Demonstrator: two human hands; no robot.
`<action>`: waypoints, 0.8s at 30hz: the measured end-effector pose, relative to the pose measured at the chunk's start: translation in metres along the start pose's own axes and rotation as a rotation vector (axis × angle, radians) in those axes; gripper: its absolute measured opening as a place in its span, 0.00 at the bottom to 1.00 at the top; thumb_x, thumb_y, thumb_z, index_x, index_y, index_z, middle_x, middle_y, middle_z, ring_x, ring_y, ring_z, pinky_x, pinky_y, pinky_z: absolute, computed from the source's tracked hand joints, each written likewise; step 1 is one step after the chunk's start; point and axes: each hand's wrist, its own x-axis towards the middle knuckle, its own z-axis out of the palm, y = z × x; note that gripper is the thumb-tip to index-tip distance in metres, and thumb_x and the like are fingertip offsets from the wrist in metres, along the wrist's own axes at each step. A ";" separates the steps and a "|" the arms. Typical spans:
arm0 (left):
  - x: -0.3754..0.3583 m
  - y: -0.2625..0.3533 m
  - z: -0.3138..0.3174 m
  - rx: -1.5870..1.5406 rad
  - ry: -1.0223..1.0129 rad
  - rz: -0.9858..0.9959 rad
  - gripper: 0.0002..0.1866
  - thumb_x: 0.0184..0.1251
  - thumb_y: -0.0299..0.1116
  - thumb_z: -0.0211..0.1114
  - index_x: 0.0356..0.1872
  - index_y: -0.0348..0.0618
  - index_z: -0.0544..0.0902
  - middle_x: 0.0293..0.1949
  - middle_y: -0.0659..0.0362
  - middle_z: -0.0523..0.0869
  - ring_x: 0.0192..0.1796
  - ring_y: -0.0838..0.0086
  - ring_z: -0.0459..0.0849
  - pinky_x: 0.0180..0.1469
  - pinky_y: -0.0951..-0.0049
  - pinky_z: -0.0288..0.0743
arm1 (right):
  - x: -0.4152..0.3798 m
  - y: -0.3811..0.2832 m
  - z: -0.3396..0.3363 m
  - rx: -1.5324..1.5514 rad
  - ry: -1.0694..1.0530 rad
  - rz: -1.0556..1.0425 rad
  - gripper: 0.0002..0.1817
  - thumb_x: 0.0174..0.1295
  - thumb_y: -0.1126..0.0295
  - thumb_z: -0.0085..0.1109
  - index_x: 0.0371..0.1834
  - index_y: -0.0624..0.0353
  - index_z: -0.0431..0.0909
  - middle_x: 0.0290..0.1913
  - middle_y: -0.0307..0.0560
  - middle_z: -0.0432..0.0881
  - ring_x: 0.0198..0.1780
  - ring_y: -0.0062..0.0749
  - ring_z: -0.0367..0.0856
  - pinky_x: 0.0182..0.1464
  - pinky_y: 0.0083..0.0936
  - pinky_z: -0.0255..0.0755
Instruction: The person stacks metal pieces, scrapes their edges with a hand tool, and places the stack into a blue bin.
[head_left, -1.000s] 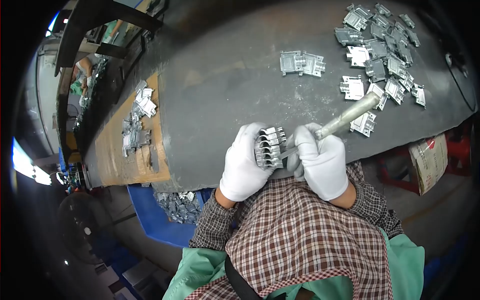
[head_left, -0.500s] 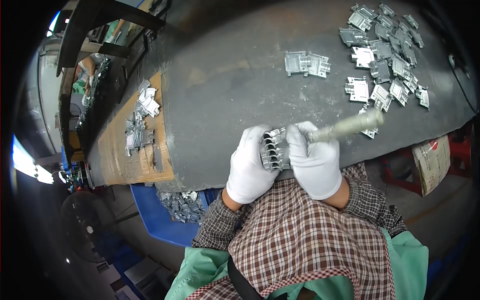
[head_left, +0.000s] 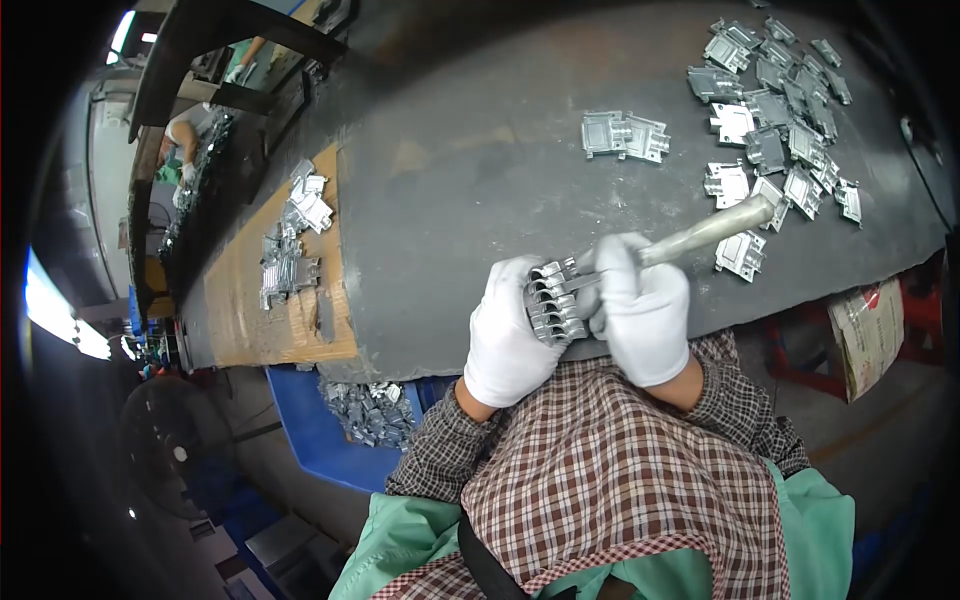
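Observation:
My left hand (head_left: 512,340), in a white glove, is closed round a row of several stacked silver metal parts (head_left: 556,300) near the table's front edge. In my gloved right hand (head_left: 645,318) is a tool with a pale, wrapped handle (head_left: 710,230) that points up and to the right. The tool's thin metal end (head_left: 582,282) reaches to the stacked parts. Two flat metal parts (head_left: 604,134) lie overlapping on the dark table (head_left: 450,200) beyond my hands.
Many loose metal parts (head_left: 765,148) lie at the right. More parts (head_left: 290,270) rest on cardboard (head_left: 235,310) at the left. A blue bin (head_left: 310,450) holds parts below the edge. A co-worker's hand (head_left: 188,172) shows behind a dark frame (head_left: 150,120).
My right hand and the tool have moved slightly right, and the tool's metal end now shows against the stacked parts. The view has shifted a little.

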 end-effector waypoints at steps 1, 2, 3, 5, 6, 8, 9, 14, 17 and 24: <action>0.000 0.002 0.000 -0.002 0.004 -0.019 0.29 0.47 0.28 0.79 0.51 0.36 0.75 0.44 0.49 0.82 0.42 0.61 0.86 0.46 0.67 0.80 | -0.001 0.006 0.001 -0.169 -0.003 -0.128 0.13 0.72 0.68 0.55 0.34 0.67 0.81 0.21 0.44 0.81 0.21 0.27 0.80 0.26 0.22 0.73; 0.000 0.001 0.001 -0.007 0.010 -0.009 0.29 0.47 0.27 0.79 0.51 0.36 0.75 0.44 0.49 0.82 0.42 0.61 0.86 0.46 0.67 0.80 | -0.002 0.015 0.006 -0.192 0.005 -0.278 0.10 0.71 0.70 0.56 0.35 0.67 0.81 0.20 0.44 0.80 0.21 0.27 0.80 0.27 0.24 0.73; -0.002 -0.002 0.001 -0.011 0.018 0.000 0.29 0.47 0.27 0.79 0.51 0.36 0.74 0.44 0.50 0.82 0.43 0.61 0.86 0.46 0.67 0.80 | -0.003 0.016 0.010 -0.197 0.016 -0.311 0.11 0.71 0.70 0.55 0.34 0.66 0.81 0.19 0.43 0.80 0.19 0.26 0.79 0.24 0.23 0.72; -0.001 -0.002 0.000 -0.018 0.020 -0.002 0.29 0.48 0.27 0.79 0.51 0.36 0.74 0.44 0.50 0.82 0.43 0.62 0.86 0.46 0.67 0.80 | 0.005 0.003 0.002 0.033 -0.080 0.025 0.14 0.72 0.67 0.53 0.32 0.65 0.80 0.18 0.42 0.78 0.16 0.23 0.76 0.19 0.20 0.67; -0.002 0.000 -0.001 -0.025 0.011 -0.015 0.29 0.48 0.27 0.78 0.51 0.36 0.74 0.44 0.50 0.82 0.43 0.62 0.86 0.46 0.67 0.80 | 0.013 -0.013 -0.012 0.267 -0.183 0.398 0.15 0.73 0.65 0.52 0.31 0.65 0.79 0.18 0.41 0.78 0.15 0.21 0.74 0.16 0.18 0.65; 0.000 0.000 -0.001 -0.040 0.001 -0.035 0.29 0.48 0.27 0.78 0.51 0.36 0.74 0.43 0.50 0.82 0.43 0.62 0.86 0.46 0.67 0.80 | 0.014 -0.011 -0.016 0.400 -0.200 0.399 0.19 0.75 0.60 0.48 0.32 0.64 0.79 0.18 0.39 0.77 0.14 0.17 0.71 0.13 0.15 0.60; -0.001 0.000 -0.001 -0.049 -0.007 -0.049 0.29 0.47 0.27 0.78 0.52 0.36 0.74 0.43 0.49 0.82 0.43 0.62 0.86 0.46 0.67 0.80 | 0.008 -0.012 -0.009 0.315 -0.130 0.329 0.20 0.75 0.59 0.48 0.33 0.64 0.79 0.18 0.39 0.77 0.14 0.17 0.71 0.13 0.16 0.60; -0.003 -0.002 0.000 -0.026 -0.006 -0.044 0.31 0.46 0.28 0.79 0.52 0.36 0.74 0.44 0.48 0.81 0.43 0.60 0.86 0.46 0.65 0.80 | 0.008 -0.009 0.001 0.056 -0.057 0.045 0.19 0.75 0.60 0.51 0.34 0.65 0.80 0.19 0.38 0.79 0.18 0.19 0.75 0.21 0.17 0.69; -0.002 -0.002 0.000 0.005 0.010 -0.004 0.31 0.45 0.27 0.79 0.52 0.36 0.73 0.44 0.48 0.81 0.42 0.55 0.85 0.46 0.64 0.79 | 0.008 0.007 0.008 -0.321 -0.047 -0.338 0.14 0.73 0.67 0.53 0.33 0.66 0.79 0.18 0.39 0.78 0.21 0.22 0.79 0.24 0.23 0.71; 0.000 -0.002 0.001 -0.029 0.027 -0.014 0.29 0.48 0.28 0.77 0.51 0.36 0.74 0.43 0.48 0.81 0.42 0.57 0.85 0.45 0.64 0.80 | 0.020 -0.016 -0.006 0.320 -0.119 0.403 0.19 0.74 0.61 0.47 0.31 0.65 0.79 0.18 0.39 0.78 0.14 0.17 0.72 0.16 0.12 0.61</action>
